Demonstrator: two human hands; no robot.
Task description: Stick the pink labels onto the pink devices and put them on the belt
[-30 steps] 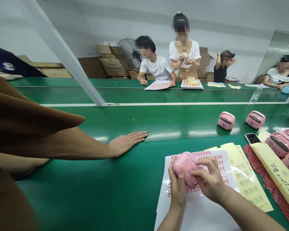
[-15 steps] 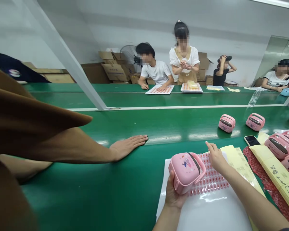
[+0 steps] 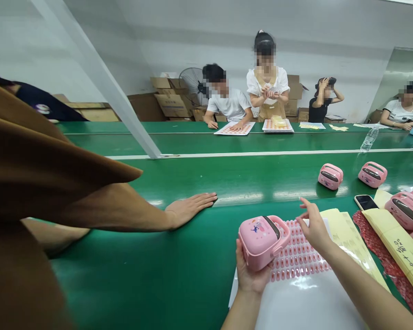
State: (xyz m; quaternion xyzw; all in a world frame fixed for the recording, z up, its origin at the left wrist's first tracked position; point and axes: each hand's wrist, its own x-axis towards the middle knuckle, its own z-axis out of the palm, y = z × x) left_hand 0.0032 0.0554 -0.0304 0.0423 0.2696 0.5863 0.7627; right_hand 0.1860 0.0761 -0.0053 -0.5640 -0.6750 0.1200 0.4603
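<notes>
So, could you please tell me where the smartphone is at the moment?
In the head view, the smartphone lies face up at the right, by the far edge of the red patterned cloth, just left of the pink handled cases.

White wall [image 3: 199, 41], stacked cardboard boxes [image 3: 168, 104], an electric fan [image 3: 192, 85]

Counter [image 3: 131, 275]: sticker sheet [image 3: 299, 256] at front right; backing sheets [image 3: 347, 238] just right of it; phone [image 3: 365, 202] behind those; handled case [image 3: 372, 174] behind the phone, another case [image 3: 330, 177] to its left.

Pink plastic case [image 3: 264, 242] turned, lifted off sticker sheet [image 3: 298, 252] into left hand [image 3: 249, 275]; right hand [image 3: 314, 227] now off case, raised.
</notes>
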